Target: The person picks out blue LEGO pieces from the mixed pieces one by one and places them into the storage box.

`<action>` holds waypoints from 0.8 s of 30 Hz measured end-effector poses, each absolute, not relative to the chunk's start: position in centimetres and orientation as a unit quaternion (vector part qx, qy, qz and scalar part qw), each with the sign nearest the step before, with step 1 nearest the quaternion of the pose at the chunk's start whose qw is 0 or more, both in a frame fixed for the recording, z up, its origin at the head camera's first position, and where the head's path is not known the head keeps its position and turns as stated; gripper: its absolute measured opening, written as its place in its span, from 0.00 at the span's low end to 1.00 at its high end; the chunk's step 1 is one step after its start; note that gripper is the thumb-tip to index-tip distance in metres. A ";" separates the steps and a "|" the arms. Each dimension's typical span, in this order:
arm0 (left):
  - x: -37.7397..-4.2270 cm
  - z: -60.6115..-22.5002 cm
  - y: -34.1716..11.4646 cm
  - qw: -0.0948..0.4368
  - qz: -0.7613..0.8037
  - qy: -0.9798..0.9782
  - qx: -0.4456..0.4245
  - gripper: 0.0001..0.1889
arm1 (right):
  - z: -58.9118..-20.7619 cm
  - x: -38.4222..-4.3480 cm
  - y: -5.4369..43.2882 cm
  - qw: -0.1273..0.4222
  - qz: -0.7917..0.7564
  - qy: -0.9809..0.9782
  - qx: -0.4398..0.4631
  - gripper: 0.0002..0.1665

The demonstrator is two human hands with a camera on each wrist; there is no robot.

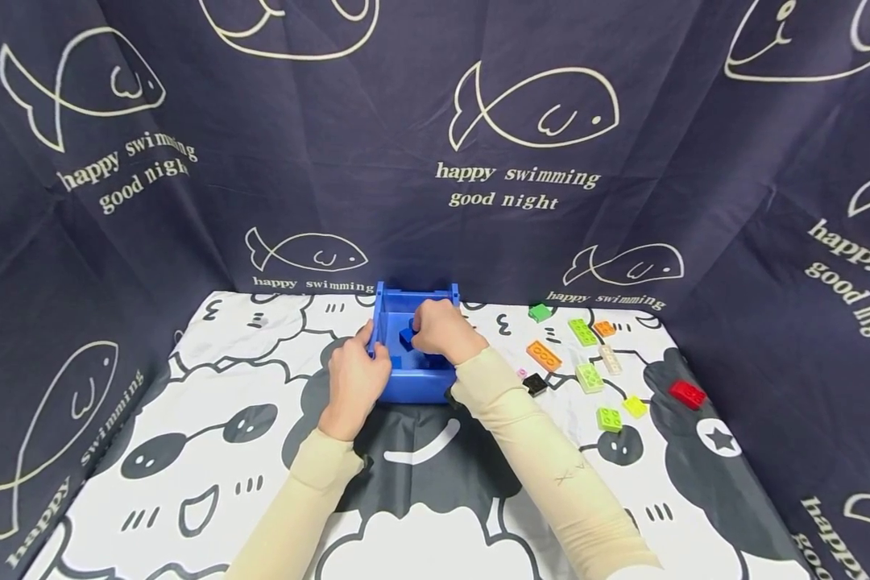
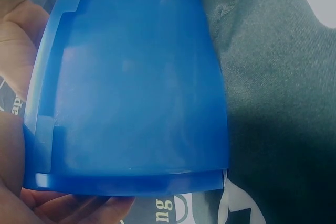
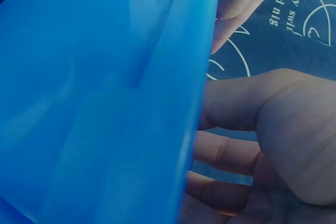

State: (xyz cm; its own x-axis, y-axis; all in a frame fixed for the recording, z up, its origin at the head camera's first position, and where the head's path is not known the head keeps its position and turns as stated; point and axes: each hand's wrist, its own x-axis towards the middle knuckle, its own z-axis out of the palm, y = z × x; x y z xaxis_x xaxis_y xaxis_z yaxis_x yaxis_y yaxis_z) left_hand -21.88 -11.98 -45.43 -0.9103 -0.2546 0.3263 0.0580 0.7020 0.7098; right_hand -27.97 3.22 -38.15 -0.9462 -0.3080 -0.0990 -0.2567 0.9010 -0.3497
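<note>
A blue open-topped bin (image 1: 416,387) stands in the middle of the table. My left hand (image 1: 357,372) grips its left wall near the front corner. In the left wrist view the thumb side lies at the rim and fingers (image 2: 107,211) show along the outside. My right hand (image 1: 441,329) reaches down into the bin from the right, over the front wall. A blue brick (image 1: 407,338) inside lies right at its fingertips; I cannot tell whether they pinch it. In the right wrist view the bin wall (image 3: 115,108) hides those fingertips. Another blue piece (image 1: 395,362) lies near the bin's front left.
Right of the bin lie loose building bricks: a green one (image 1: 540,312), an orange one (image 1: 544,356), a black one (image 1: 534,385), several lime ones (image 1: 590,377), a clear one (image 1: 610,359) and a red one (image 1: 688,394). A dark fish-print curtain (image 1: 406,161) stands behind the table.
</note>
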 end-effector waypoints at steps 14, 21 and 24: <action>-22.0 -45.1 -11.6 0.193 -0.380 -0.903 0.050 0.26 | -36.8 -26.9 4.2 0.062 -0.170 0.972 -0.147 0.10; -22.0 -44.5 -12.5 0.157 -0.356 -0.920 0.040 0.35 | -35.0 -25.3 5.6 0.045 -0.189 0.970 -0.148 0.18; -21.9 -43.9 -12.9 0.141 -0.344 -0.928 0.035 0.41 | -34.3 -24.6 6.9 0.024 -0.197 0.968 -0.152 0.18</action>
